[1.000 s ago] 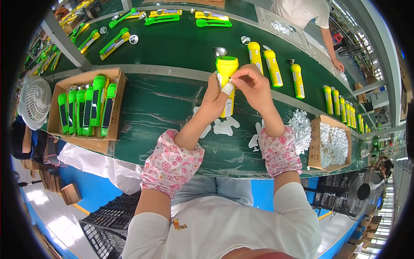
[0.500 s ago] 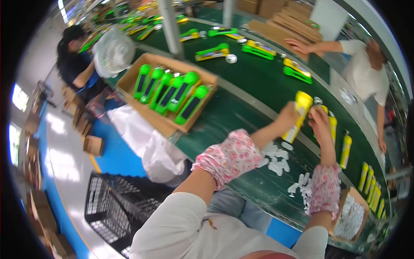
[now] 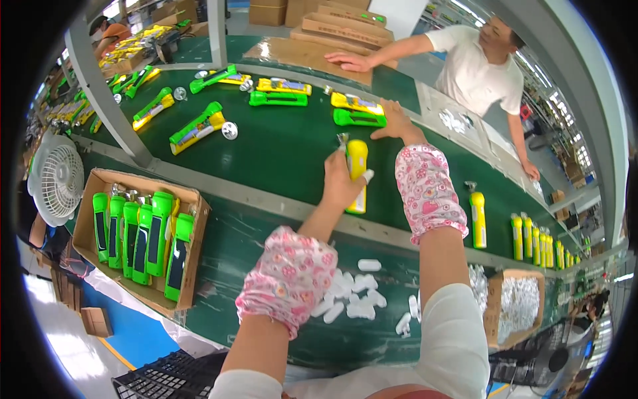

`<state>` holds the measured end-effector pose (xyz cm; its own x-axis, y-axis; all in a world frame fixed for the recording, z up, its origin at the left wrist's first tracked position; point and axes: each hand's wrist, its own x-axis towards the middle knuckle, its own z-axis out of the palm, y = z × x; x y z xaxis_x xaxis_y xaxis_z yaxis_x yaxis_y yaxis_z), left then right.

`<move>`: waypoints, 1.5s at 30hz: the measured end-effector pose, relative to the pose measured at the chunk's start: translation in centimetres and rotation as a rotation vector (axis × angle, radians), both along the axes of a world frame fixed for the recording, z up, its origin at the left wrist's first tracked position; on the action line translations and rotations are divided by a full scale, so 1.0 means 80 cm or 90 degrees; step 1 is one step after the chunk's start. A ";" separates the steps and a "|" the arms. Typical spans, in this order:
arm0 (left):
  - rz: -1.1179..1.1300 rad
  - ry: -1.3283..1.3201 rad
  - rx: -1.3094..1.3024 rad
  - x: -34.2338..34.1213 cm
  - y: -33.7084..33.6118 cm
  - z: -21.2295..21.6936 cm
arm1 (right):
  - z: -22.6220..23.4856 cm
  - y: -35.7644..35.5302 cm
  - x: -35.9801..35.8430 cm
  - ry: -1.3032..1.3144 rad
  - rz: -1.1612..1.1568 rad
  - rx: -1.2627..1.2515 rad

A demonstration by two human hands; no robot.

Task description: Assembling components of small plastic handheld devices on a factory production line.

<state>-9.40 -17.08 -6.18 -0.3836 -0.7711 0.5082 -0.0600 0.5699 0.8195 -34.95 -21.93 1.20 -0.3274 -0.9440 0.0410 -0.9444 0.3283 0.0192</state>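
Since a second ago, your right hand (image 3: 397, 123) has been leaving the yellow flashlight (image 3: 357, 174) and is now reaching to the upper centre, fingers spread over a green flashlight (image 3: 359, 118) on the surface (image 3: 286, 149). Your left hand (image 3: 340, 183) is gripping the yellow one upright at centre frame, keeping it steady while the other arm is stretching past it.

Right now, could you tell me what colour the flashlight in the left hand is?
Yellow: the flashlight in the left hand shows best in the head view.
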 end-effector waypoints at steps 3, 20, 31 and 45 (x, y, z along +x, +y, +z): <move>0.090 -0.033 -0.110 -0.008 -0.001 0.001 | -0.002 -0.030 -0.033 -0.047 0.059 0.069; 0.230 0.182 -0.043 0.007 -0.006 0.031 | 0.007 0.066 0.008 -0.275 0.146 -0.273; -0.454 0.430 0.730 0.023 0.155 0.092 | 0.069 0.301 0.205 -0.787 -0.011 -0.399; -0.505 0.605 0.827 0.115 0.176 0.075 | -0.041 0.384 0.302 -0.104 0.226 -0.263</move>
